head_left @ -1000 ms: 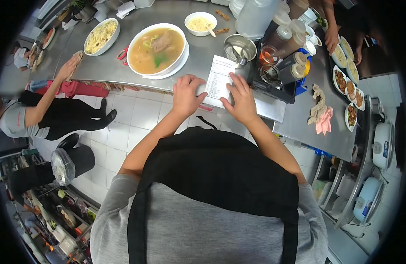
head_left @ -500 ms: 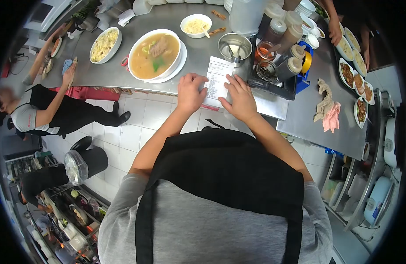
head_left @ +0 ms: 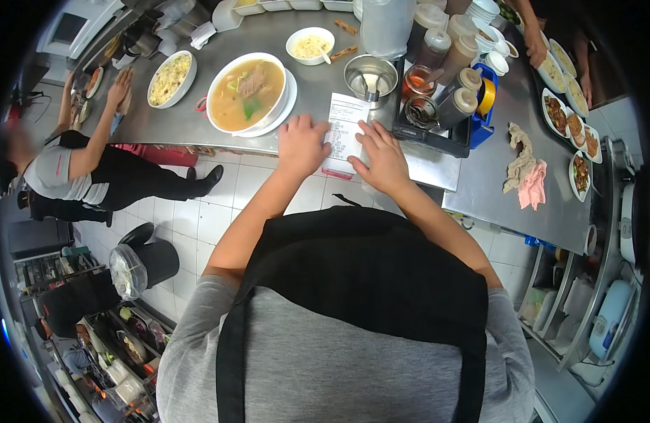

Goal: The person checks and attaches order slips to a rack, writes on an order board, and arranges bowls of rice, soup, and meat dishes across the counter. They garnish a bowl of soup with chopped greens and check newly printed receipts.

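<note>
- Counter [head_left: 166, 127]: metal, runs across the top of the view; paper sits at its front edge.
- Soup bowl [head_left: 272, 120]: big, full, just L of the L hand; a knock there could wet the slip.
- Metal pot [head_left: 352, 79]: just behind the slip's far end, ladle in it.
- L hand [head_left: 303, 144]: palm down at slip's L edge, fingers bent, thumb along the paper; can't tell if it's pinching.
- R hand [head_left: 383, 156]: palm down, fingers spread w/ tips by the R edge, thumb out to the side.
- Paper slip [head_left: 346, 130]: white, printed, lying btwn both hands. Prob. v. light, thin, floppy; would crease, tear or go soggy if wet. Best hold: side edges, thumb + finger, light grip; lower corners OK too. If flat on metal, may need sliding to get a nail under.
</note>
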`<state>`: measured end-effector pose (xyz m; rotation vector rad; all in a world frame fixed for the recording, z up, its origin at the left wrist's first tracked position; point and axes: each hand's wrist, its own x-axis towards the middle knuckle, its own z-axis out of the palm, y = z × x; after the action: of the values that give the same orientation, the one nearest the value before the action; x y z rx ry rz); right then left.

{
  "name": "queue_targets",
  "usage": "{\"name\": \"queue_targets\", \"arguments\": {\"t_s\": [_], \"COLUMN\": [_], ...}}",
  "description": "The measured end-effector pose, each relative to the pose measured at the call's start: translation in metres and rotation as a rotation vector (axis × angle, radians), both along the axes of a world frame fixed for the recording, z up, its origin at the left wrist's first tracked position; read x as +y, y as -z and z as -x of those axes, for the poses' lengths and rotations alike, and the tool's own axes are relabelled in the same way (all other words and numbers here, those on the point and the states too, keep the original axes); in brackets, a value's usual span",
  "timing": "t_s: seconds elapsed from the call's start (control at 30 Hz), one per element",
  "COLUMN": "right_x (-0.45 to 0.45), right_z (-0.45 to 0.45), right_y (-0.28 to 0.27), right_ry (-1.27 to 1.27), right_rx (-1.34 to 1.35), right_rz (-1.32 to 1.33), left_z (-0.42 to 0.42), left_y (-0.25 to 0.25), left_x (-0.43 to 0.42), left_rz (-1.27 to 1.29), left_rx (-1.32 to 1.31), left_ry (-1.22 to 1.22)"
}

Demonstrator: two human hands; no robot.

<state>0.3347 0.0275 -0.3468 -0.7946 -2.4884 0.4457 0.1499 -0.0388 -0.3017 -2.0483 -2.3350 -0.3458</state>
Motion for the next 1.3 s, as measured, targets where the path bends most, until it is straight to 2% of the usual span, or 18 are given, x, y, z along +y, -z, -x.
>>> {"name": "queue_targets", "arguments": {"t_s": [0.1,0.2,0.3,0.5,1.3], "right_x": [0.0,0.0,0.0,-0.001,-0.002], "right_z": [-0.001,-0.001,-0.001,0.002,0.003], "right_y": [-0.001,0.001,-0.002,-0.002,-0.001], "right_ry": [0.002,0.0,-0.006,0.011,0.017], "right_rx": [-0.018,-0.03,-0.037,-0.025,-0.053], "right_rz": [0.0,0.005,0.007,-0.007,-0.009], "left_z": [0.007,0.009,0.006,0.004,0.005], "left_y": [-0.011,0.005,0.022,0.03,0.027], "left_x": [-0.001,-0.016,-0.026,-0.027,-0.03], "left_rz": [0.137,-0.01,-0.137,-0.211,-0.153], "left_rx": [0.146,-0.111,-0.253,-0.305,-0.312], "left_ry": [-0.097,-0.064,-0.086,-0.134,-0.148]}}
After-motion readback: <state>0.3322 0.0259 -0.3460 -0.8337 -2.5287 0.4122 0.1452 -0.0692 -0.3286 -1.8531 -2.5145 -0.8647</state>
